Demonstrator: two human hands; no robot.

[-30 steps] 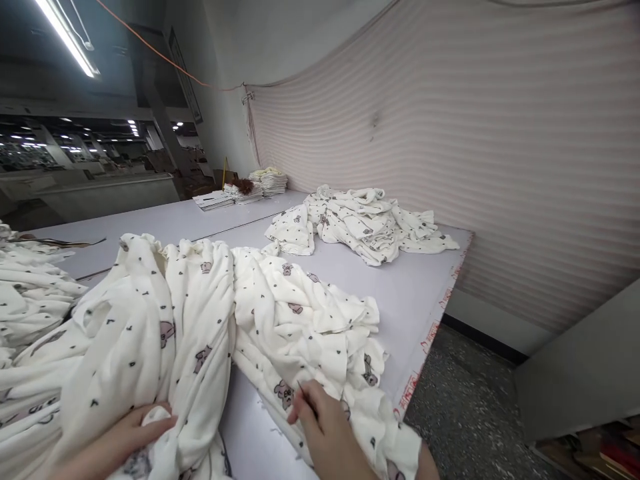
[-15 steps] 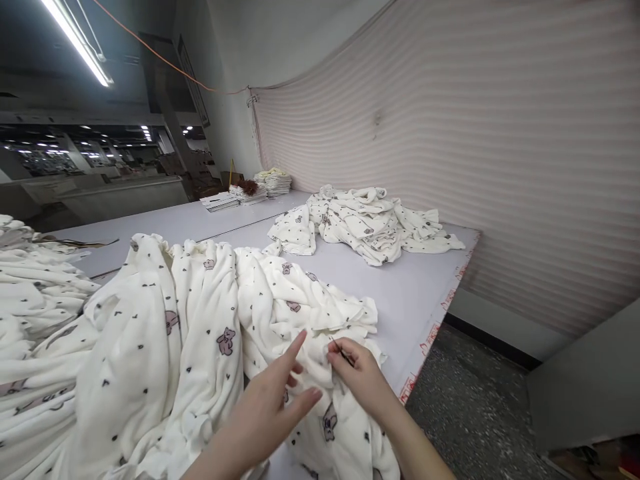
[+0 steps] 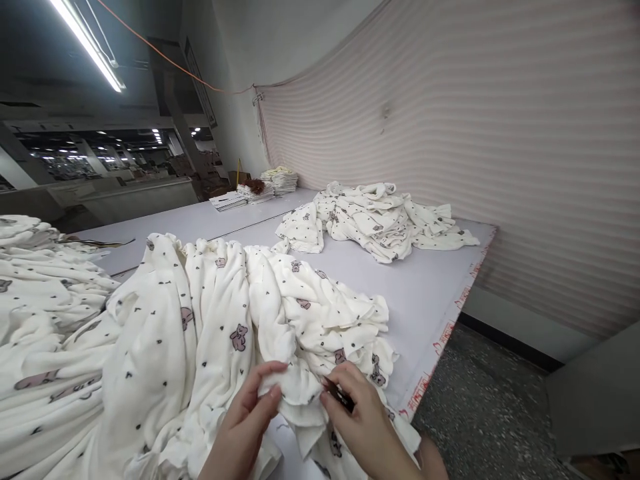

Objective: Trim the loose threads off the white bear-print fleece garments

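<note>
My left hand (image 3: pixel 250 415) pinches the gathered edge of a white fleece garment (image 3: pixel 293 383) between thumb and fingers. The cloth has grey-brown bears and small dark marks printed on it. In my right hand (image 3: pixel 359 417) is a small dark pair of thread snips (image 3: pixel 341 395), mostly covered by the fingers. Their tip points left, at the garment's edge near my left fingers. More of the same printed garments (image 3: pixel 215 347) lie bunched side by side to the left of my hands.
Another heap of printed garments (image 3: pixel 367 220) lies farther back on the pale table (image 3: pixel 420 293). Folded cloth stacks (image 3: pixel 280 181) stand at the far edge. A further pile (image 3: pixel 30 287) is at the left. The table's right edge drops to a speckled floor (image 3: pixel 490 393).
My left hand has gone from spread fingers to pinching the garment's edge. My right hand has moved lower with the snips, and the cloth between the hands is now lifted and bunched.
</note>
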